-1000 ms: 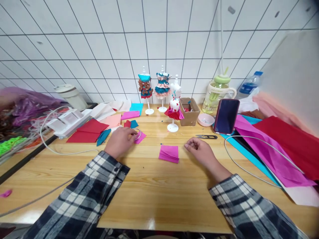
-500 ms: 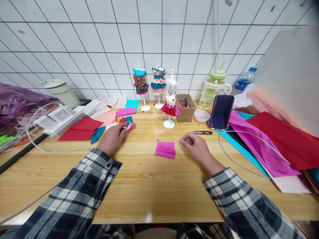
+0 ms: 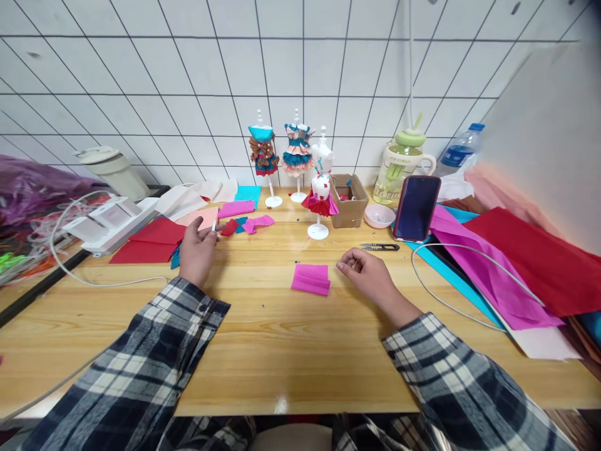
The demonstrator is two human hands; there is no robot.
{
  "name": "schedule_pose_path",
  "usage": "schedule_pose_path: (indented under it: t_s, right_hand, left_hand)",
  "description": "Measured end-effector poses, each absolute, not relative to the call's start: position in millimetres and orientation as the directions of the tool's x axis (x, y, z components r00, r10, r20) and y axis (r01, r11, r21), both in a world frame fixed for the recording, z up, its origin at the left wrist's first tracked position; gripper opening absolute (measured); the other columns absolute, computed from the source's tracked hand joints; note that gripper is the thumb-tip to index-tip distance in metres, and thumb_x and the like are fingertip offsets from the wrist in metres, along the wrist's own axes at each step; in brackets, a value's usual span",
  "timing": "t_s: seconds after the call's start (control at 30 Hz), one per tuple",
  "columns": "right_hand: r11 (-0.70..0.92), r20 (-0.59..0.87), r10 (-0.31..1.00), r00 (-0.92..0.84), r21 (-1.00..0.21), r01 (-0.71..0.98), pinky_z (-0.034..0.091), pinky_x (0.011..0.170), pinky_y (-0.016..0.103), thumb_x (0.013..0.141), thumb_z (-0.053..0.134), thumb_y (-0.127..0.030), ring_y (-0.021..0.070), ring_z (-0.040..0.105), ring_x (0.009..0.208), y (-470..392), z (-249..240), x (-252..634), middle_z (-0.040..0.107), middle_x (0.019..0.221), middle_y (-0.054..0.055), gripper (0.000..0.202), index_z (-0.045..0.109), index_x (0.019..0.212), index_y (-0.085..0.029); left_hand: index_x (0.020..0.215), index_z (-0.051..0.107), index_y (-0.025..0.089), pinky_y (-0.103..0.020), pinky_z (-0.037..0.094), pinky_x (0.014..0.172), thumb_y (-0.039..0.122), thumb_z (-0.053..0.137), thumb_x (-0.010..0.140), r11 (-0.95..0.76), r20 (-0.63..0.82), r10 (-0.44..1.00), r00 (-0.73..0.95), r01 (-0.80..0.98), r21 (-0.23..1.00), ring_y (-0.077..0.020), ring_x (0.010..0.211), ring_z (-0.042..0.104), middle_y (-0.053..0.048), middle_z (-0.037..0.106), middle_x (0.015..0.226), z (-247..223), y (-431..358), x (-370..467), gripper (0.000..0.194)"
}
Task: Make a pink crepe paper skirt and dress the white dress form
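Note:
My left hand [image 3: 200,249] is over the table at the left, fingers partly curled. Between thumb and fingers it pinches a small white ring-like roll [image 3: 214,226], seen edge-on. Just past its fingertips lie red [image 3: 229,227] and teal paper scraps [image 3: 241,224] and a crumpled pink paper piece [image 3: 258,223]. My right hand [image 3: 366,275] rests on the table with thumb and forefinger drawn together; anything between them is too small to make out. A folded pink crepe paper piece [image 3: 310,279] lies flat to its left, apart from it. Thread snips [image 3: 380,247] lie behind it.
Three small dress-form stands [image 3: 318,232] in paper dresses are at the back. Beside them are a cardboard box [image 3: 350,210], a pink dish [image 3: 379,217], a phone [image 3: 417,208] and a green-lidded jug [image 3: 404,163]. Coloured sheets [image 3: 539,257] and a cable are right; a power strip [image 3: 113,225] is left.
My left hand has drawn back to the left with the white roll, turning it edge-on. The crumpled pink piece now lies free on the table. My right hand has stayed in place.

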State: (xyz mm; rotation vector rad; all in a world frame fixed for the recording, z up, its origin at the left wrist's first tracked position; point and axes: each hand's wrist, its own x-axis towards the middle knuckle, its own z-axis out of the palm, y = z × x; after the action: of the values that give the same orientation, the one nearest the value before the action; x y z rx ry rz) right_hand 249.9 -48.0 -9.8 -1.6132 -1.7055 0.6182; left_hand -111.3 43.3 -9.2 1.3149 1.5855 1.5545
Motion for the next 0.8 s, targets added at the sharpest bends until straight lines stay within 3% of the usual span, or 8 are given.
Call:
schedule_pose_path:
  t_s: [0.13,0.27,0.37,0.5,0.6,0.7,0.8]
  right_hand:
    - [0.223,0.311,0.950,0.015,-0.714,0.664,0.039,0.057,0.026,0.083,0.060,-0.032,0.0128,0.049,0.056,-54.5,-5.0,242.6,0.061,0.069,-0.003,0.014,0.064,0.091,-0.022]
    - [0.451,0.527,0.846,-0.079,-0.631,0.631,0.044,0.068,0.030,0.087,0.056,-0.030,0.0165,0.056,0.071,-61.3,7.5,213.7,0.066,0.086,0.002,0.027,0.058,0.113,-0.021]
    - [0.544,0.605,0.789,-0.111,-0.601,0.586,0.045,0.078,0.034,0.086,0.058,-0.029,0.0209,0.057,0.086,-62.2,17.2,189.7,0.067,0.098,0.006,0.030,0.055,0.114,-0.021]
    - [0.554,0.605,0.792,-0.079,-0.659,0.509,0.046,0.080,0.036,0.083,0.063,-0.028,0.0221,0.057,0.090,-62.8,17.8,177.3,0.066,0.099,0.006,0.029,0.055,0.110,-0.021]
    - [0.547,0.587,0.805,-0.087,-0.679,0.489,0.046,0.080,0.036,0.082,0.064,-0.027,0.0219,0.057,0.089,-66.8,9.8,180.4,0.067,0.097,0.005,0.027,0.057,0.107,-0.022]
    - [0.503,0.542,0.838,-0.068,-0.717,0.483,0.046,0.078,0.035,0.081,0.067,-0.026,0.0215,0.057,0.086,-69.9,3.8,186.1,0.068,0.097,0.005,0.033,0.057,0.112,-0.022]
    - [0.479,0.521,0.851,-0.067,-0.718,0.505,0.046,0.076,0.034,0.081,0.067,-0.025,0.0207,0.057,0.084,-70.0,3.8,189.9,0.068,0.093,0.004,0.023,0.062,0.103,-0.022]
  left_hand:
    - [0.119,0.056,0.014,-0.037,0.049,0.092,0.030,0.062,0.082,-0.252,0.282,0.922,-0.266,0.143,0.957,-0.0188,0.091,0.068,-0.012,0.071,0.108,3.7,26.8,-84.3,0.041]
    - [0.100,0.060,0.016,-0.036,0.047,0.093,0.040,0.058,0.086,-0.285,0.298,0.954,-0.022,0.222,0.932,-0.0199,0.092,0.068,-0.007,0.074,0.089,11.4,-4.3,-37.4,0.028]
    - [0.099,0.056,0.018,-0.033,0.051,0.086,0.041,0.053,0.090,-0.304,0.252,0.945,0.209,0.280,0.910,-0.0178,0.083,0.069,-0.004,0.073,0.084,7.8,-28.2,-9.4,0.025]
    - [0.101,0.057,0.021,-0.028,0.054,0.077,0.039,0.050,0.092,-0.364,0.244,0.906,0.347,0.338,0.868,-0.0165,0.084,0.069,-0.003,0.072,0.090,-1.2,-47.4,4.5,0.021]
    - [0.107,0.060,0.022,-0.028,0.054,0.080,0.036,0.051,0.092,-0.435,0.264,0.871,0.415,0.398,0.808,-0.0171,0.090,0.069,-0.004,0.072,0.100,-5.4,-51.0,3.8,0.022]
    - [0.114,0.061,0.023,-0.029,0.052,0.085,0.031,0.051,0.092,-0.536,0.316,0.825,0.468,0.474,0.699,-0.0183,0.096,0.067,-0.005,0.071,0.106,-6.9,-50.2,0.9,0.025]
    - [0.118,0.061,0.024,-0.029,0.050,0.086,0.028,0.050,0.093,-0.628,0.376,0.770,0.516,0.509,0.588,-0.0179,0.096,0.067,-0.005,0.072,0.107,-6.0,-49.4,-0.8,0.028]
